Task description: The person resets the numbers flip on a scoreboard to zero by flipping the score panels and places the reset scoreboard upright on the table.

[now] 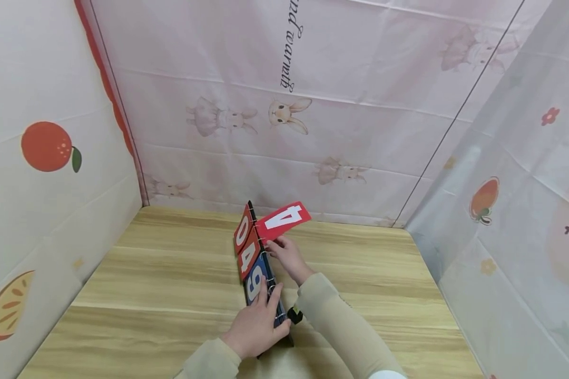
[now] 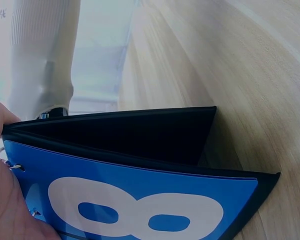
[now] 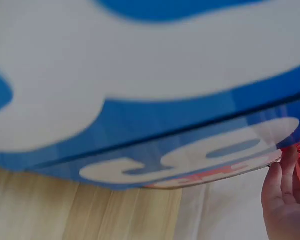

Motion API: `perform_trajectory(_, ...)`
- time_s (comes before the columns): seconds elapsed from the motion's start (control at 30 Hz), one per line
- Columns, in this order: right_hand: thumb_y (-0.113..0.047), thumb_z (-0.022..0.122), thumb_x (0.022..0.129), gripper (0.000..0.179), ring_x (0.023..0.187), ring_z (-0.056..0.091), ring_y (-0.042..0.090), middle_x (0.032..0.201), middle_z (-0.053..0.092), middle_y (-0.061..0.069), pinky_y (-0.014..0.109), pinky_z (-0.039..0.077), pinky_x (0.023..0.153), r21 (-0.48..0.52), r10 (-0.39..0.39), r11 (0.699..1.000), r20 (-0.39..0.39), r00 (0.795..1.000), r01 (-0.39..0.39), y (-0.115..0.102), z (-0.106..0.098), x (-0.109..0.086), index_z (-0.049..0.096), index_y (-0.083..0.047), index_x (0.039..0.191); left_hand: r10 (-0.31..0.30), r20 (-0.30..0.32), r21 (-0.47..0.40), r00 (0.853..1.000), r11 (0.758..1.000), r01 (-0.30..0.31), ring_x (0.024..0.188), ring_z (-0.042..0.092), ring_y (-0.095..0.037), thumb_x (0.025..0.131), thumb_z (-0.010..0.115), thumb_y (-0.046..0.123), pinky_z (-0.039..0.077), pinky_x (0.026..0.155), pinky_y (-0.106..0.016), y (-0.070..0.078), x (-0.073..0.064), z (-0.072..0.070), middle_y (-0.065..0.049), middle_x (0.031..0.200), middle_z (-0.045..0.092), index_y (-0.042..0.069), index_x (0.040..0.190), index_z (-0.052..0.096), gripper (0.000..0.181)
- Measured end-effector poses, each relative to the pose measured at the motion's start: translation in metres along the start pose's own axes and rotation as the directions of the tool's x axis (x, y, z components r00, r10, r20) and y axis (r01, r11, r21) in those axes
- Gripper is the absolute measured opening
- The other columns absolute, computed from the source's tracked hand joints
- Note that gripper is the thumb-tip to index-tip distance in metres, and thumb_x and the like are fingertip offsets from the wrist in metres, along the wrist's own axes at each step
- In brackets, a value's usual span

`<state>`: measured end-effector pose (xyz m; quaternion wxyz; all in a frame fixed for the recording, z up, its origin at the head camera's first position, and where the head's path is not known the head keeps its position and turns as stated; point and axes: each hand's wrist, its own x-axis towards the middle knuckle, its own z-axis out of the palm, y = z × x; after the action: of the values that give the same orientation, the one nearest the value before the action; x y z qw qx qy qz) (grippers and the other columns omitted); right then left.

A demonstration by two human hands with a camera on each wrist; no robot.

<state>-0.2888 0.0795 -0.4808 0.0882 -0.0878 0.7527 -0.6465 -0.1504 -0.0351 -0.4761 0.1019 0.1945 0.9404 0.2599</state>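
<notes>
A flip scoreboard (image 1: 252,263) with a black stand (image 2: 120,135) sits upright on the wooden table (image 1: 170,273), showing red cards 0 and 4 and blue number cards. My left hand (image 1: 262,315) grips its near end over the top, with the palm (image 2: 5,200) beside the rings and a blue 8 card (image 2: 140,210). My right hand (image 1: 280,248) holds a red card marked 4 (image 1: 283,218) by its ringed edge, lifted up and out to the right. In the right wrist view, blurred blue cards (image 3: 140,120) fill the frame and my fingers (image 3: 285,200) show at the right.
Fabric walls printed with rabbits (image 1: 284,113) and fruit (image 1: 47,147) enclose the table on three sides. Bare wood lies to the left (image 1: 123,295) and right (image 1: 389,284) of the scoreboard. My right sleeve (image 2: 40,50) rises behind the stand.
</notes>
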Motion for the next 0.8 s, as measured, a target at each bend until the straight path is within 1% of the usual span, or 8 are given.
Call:
perform_trajectory(0.07, -0.027, 0.051, 0.097, 0.034, 0.101, 0.06, 0.021, 0.115, 0.061, 0.008, 0.042, 0.047, 0.087, -0.068, -0.043, 0.997, -0.001, 0.999, 0.043, -0.002, 0.001, -0.001, 0.059, -0.007, 0.123, 0.006, -0.001, -0.005, 1.0, 1.0, -0.006, 0.126, 0.037, -0.042, 0.089, 0.046, 0.055, 0.047, 0.081, -0.054, 0.0, -0.001, 0.0, -0.032, 0.148, 0.012, 0.006, 0.147, 0.023, 0.08)
perform_trajectory(0.13, -0.024, 0.05, 0.098, 0.03, 0.1, 0.06, 0.021, 0.113, 0.062, 0.008, 0.04, 0.048, 0.086, -0.172, -0.113, 0.979, -0.002, 0.994, 0.111, -0.004, 0.002, -0.002, 0.061, -0.007, 0.12, 0.011, -0.007, -0.004, 1.0, 1.0, -0.012, 0.126, 0.036, -0.042, 0.089, 0.045, 0.055, 0.047, 0.08, -0.054, -0.001, -0.001, 0.0, -0.033, 0.148, 0.012, 0.006, 0.148, 0.022, 0.08)
perform_trajectory(0.23, -0.019, 0.047, 0.099, 0.028, 0.104, 0.059, 0.022, 0.117, 0.062, 0.009, 0.038, 0.048, 0.084, -0.317, -0.227, 0.922, 0.023, 0.974, 0.223, -0.007, 0.005, -0.003, 0.062, -0.007, 0.119, 0.029, -0.027, 0.007, 0.999, 1.0, -0.029, 0.126, 0.036, -0.043, 0.09, 0.045, 0.054, 0.048, 0.077, -0.052, -0.002, -0.002, 0.001, -0.034, 0.147, 0.011, 0.005, 0.148, 0.021, 0.079)
perform_trajectory(0.3, -0.018, 0.046, 0.099, 0.03, 0.107, 0.058, 0.022, 0.121, 0.061, 0.008, 0.038, 0.048, 0.085, -0.368, -0.268, 0.89, 0.057, 0.962, 0.27, -0.008, 0.006, -0.002, 0.06, -0.009, 0.124, 0.038, -0.037, 0.015, 0.999, 0.999, -0.037, 0.126, 0.036, -0.043, 0.09, 0.044, 0.054, 0.049, 0.076, -0.051, -0.002, -0.002, 0.002, -0.034, 0.147, 0.011, 0.006, 0.148, 0.021, 0.079)
perform_trajectory(0.43, -0.019, 0.045, 0.099, 0.038, 0.113, 0.055, 0.02, 0.133, 0.053, 0.005, 0.036, 0.047, 0.088, -0.422, -0.251, 0.86, 0.141, 0.958, 0.288, -0.009, 0.007, -0.001, 0.049, -0.014, 0.136, 0.049, -0.031, 0.01, 0.998, 0.999, -0.048, 0.126, 0.036, -0.043, 0.091, 0.043, 0.056, 0.049, 0.076, -0.051, -0.002, -0.002, 0.002, -0.034, 0.147, 0.011, 0.006, 0.148, 0.02, 0.079)
perform_trajectory(0.5, -0.02, 0.046, 0.099, 0.039, 0.119, 0.05, 0.019, 0.138, 0.048, 0.004, 0.035, 0.044, 0.092, -0.469, -0.244, 0.83, 0.18, 0.953, 0.301, -0.008, 0.007, 0.002, 0.047, -0.014, 0.138, 0.053, -0.029, 0.009, 0.998, 0.999, -0.053, 0.126, 0.037, -0.043, 0.09, 0.042, 0.057, 0.049, 0.075, -0.051, -0.002, -0.002, 0.002, -0.035, 0.146, 0.012, 0.006, 0.148, 0.02, 0.08)
perform_trajectory(0.63, -0.021, 0.05, 0.097, 0.04, 0.129, 0.04, 0.018, 0.142, 0.043, 0.001, 0.037, 0.037, 0.1, -0.596, -0.25, 0.724, 0.244, 0.937, 0.349, -0.008, 0.007, 0.006, 0.049, -0.014, 0.137, 0.047, -0.028, 0.003, 0.998, 0.999, -0.047, 0.125, 0.038, -0.043, 0.089, 0.042, 0.06, 0.049, 0.076, -0.052, -0.003, -0.001, 0.003, -0.034, 0.147, 0.014, 0.006, 0.148, 0.021, 0.082)
perform_trajectory(0.8, -0.022, 0.051, 0.097, 0.04, 0.128, 0.042, 0.018, 0.141, 0.045, 0.001, 0.036, 0.035, 0.101, -0.743, -0.285, 0.524, 0.307, 0.908, 0.416, -0.012, 0.008, 0.006, 0.051, -0.014, 0.136, 0.031, -0.01, -0.013, 0.999, 0.999, -0.031, 0.126, 0.038, -0.042, 0.089, 0.042, 0.06, 0.048, 0.078, -0.054, -0.004, 0.001, 0.002, -0.031, 0.148, 0.015, 0.007, 0.148, 0.022, 0.082)
